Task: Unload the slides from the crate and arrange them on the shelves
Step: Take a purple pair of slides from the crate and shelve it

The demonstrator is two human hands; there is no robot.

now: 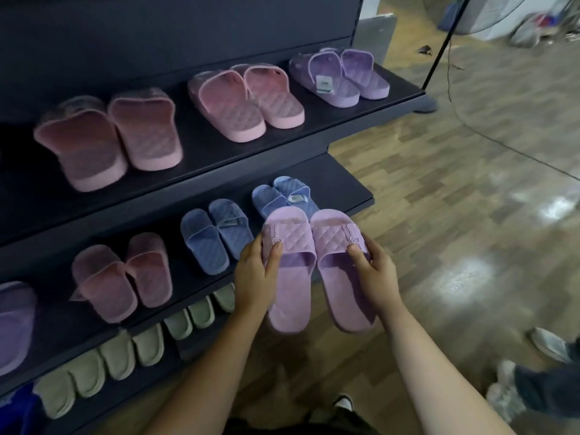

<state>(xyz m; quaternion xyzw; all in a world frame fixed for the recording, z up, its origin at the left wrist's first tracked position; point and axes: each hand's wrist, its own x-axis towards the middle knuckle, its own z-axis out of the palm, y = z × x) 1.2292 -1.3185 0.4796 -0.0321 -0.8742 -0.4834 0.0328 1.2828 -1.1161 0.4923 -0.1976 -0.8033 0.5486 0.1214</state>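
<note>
Lilac slides, apparently gripped, left hand, right hand

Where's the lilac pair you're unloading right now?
In the head view, the lilac pair is held side by side by the left hand and right hand, before the right end of the middle shelf, overlapping the tagged blue pair.

A pair of lilac slides with quilted straps is being held side by side, toes overlapping the middle shelf edge.
</note>
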